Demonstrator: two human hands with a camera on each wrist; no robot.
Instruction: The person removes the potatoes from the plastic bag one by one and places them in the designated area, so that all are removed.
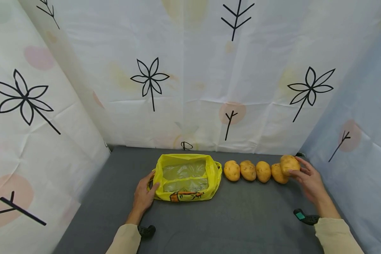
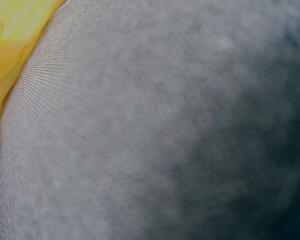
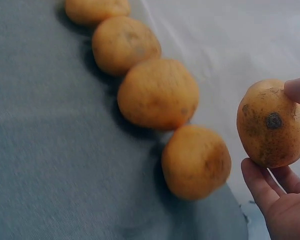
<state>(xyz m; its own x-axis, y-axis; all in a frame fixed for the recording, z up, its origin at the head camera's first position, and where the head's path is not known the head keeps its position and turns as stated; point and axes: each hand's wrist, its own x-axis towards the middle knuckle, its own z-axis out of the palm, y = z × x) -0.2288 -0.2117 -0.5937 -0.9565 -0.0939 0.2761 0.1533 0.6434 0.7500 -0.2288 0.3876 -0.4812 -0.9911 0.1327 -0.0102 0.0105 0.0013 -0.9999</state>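
Observation:
My right hand (image 1: pixel 311 182) grips a potato (image 1: pixel 289 164) between thumb and fingertips at the right end of a potato row. In the right wrist view, this held potato (image 3: pixel 265 137) has a dark spot and is off the table, apart from the nearest potato (image 3: pixel 196 162). A yellow plastic bag (image 1: pixel 214 181) stands with its mouth wide, showing a pale inside and a printed orange picture in front. My left hand (image 1: pixel 143 194) holds the bag's left side, thumb in front and fingers behind. The left wrist view catches only a yellow bag edge (image 2: pixel 12 45).
Several potatoes (image 1: pixel 248 170) lie in a line on the dark grey table (image 1: pixel 235 222), between the bag and my right hand. White patterned cloth (image 1: pixel 190 116) hangs behind and at both sides. Dark wrist straps (image 1: pixel 306 217) protrude beside the forearms.

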